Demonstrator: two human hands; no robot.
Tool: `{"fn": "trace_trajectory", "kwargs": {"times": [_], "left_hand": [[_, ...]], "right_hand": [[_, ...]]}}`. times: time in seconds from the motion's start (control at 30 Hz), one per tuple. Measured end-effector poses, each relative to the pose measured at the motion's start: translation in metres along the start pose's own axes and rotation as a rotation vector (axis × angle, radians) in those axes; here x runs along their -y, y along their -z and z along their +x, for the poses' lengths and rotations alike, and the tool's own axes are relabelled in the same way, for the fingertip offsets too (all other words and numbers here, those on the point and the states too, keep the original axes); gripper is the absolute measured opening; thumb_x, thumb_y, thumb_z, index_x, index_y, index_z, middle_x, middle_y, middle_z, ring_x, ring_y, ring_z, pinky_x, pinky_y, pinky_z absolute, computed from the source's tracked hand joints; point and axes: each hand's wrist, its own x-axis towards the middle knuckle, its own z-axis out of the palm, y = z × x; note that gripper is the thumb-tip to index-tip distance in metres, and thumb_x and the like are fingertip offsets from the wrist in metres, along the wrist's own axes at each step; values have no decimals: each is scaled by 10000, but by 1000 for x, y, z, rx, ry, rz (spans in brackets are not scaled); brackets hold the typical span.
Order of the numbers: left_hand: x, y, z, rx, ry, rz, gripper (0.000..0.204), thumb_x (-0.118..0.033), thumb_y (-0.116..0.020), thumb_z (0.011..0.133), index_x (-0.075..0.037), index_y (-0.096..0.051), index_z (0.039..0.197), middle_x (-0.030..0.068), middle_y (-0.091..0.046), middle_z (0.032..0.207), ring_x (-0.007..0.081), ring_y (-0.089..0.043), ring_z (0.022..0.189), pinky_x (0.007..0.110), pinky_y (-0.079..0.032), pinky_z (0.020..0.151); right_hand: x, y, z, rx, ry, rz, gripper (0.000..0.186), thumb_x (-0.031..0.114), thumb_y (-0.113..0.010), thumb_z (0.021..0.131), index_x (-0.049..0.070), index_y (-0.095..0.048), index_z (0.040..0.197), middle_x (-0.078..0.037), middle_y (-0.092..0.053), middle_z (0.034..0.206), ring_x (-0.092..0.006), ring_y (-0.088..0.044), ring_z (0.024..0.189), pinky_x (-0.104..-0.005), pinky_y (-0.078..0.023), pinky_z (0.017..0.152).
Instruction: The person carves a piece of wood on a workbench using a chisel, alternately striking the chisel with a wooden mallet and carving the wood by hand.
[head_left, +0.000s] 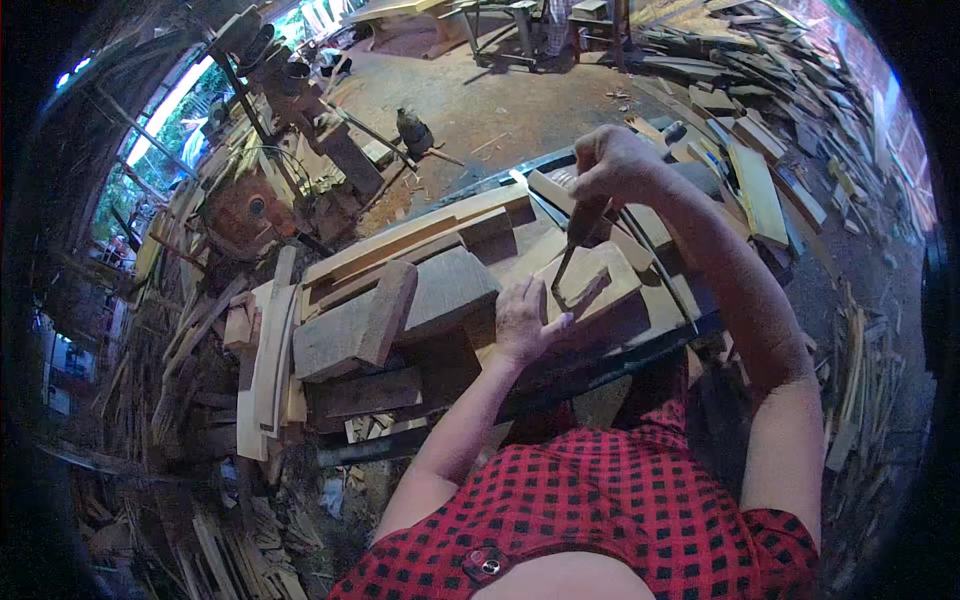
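Note:
In my right hand [612, 168], raised over the bench, is the wooden handle of a chisel [587, 218]; the fingers are wrapped round it. Its narrow blade slants down to a pale wood block [618, 272], with the tip at the end of a slot-like recess [584, 291] cut in the top face. My left hand [522, 322] lies on the wood just left of the blade, fingers stretched out and thumb apart, pointing toward the recess. Whether that hand presses on the same block or a neighbouring piece is hard to tell.
Grey boards [440, 300] and a loose block [388, 312] lie left on the bench. Long pale strips [268, 360] stick out at its left end. A rusty machine [245, 212] stands at far left. Offcuts [740, 60] are heaped at far right, and a dark pot-like object [413, 132] sits on the floor.

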Motion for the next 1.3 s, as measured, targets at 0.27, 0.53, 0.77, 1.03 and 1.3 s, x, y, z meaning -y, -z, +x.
{"fn": "trace_trajectory", "kwargs": {"times": [0.27, 0.53, 0.77, 1.03, 1.3], "left_hand": [[0, -2, -2, -13, 101, -138, 799, -451, -748, 657, 4, -451, 1243, 221, -550, 1140, 381, -517, 1065, 459, -387, 950], [-1, 1, -3, -34, 119, -129, 708, -421, -765, 639, -22, -481, 1150, 185, -550, 1031, 379, -526, 992, 462, -416, 881], [7, -8, -5, -52, 11, -95, 591, -413, -762, 637, -71, -580, 1083, 195, -545, 1141, 377, -522, 1045, 469, -393, 908], [5, 1, -7, -20, -26, -107, 471, -403, -744, 668, -130, -658, 1042, 179, -511, 1229, 367, -467, 1150, 473, -368, 972], [4, 4, -6, 31, -2, -128, 481, -408, -733, 679, -147, -659, 1076, 153, -501, 1262, 362, -440, 1193, 478, -328, 1016]], "right_hand": [[-117, 3, -63, -219, -310, 493, 201, 199, -745, 696, 66, -594, 691, -26, -552, 584, -99, -495, 423, -249, -347, 358], [-134, -50, -159, -511, -535, 815, 223, 240, -724, 767, 53, -603, 752, -7, -550, 621, -100, -525, 488, -245, -393, 404], [-83, -29, -155, -489, -192, 506, 185, 165, -743, 732, 17, -644, 778, -26, -614, 674, -64, -540, 574, -211, -433, 517], [-37, -32, -152, -461, 252, 73, 163, 122, -735, 724, 12, -628, 779, -100, -603, 744, -202, -600, 664, -307, -465, 608], [-27, -37, -157, -448, 291, -38, 186, 116, -757, 704, 45, -623, 811, -109, -592, 755, -263, -630, 652, -336, -496, 584]]}}
